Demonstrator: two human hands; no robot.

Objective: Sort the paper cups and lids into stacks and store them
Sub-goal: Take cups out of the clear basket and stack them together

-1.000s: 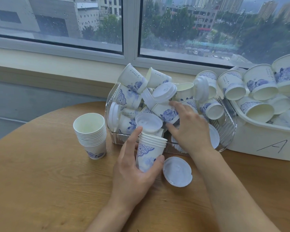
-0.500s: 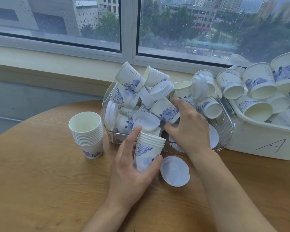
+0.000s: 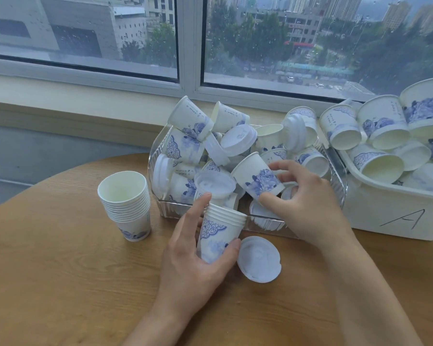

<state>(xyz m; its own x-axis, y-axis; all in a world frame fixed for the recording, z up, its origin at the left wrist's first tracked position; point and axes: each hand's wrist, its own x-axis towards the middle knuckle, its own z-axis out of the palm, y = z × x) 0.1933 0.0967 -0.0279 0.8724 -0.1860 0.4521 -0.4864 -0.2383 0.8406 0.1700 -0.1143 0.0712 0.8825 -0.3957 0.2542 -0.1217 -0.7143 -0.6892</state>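
The left hand (image 3: 198, 253) clasps a short cup stack (image 3: 219, 236) on the worktop (image 3: 60, 283); a lid (image 3: 258, 258) lies just beside. The right hand (image 3: 308, 203) pinches a tilted blue-flowered cup (image 3: 258, 177) above the clear tray (image 3: 339, 181), seemingly lifted free.

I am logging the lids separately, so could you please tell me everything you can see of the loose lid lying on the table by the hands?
The loose lid is a round, white, thin plastic-looking disc with a raised rim and a small tab on its right edge. It lies flat on the wooden table, outside the clear tray and just in front of it. It sits right of the short stack of cups held by the left hand, whose thumb tip is right beside its left edge; contact is unclear.
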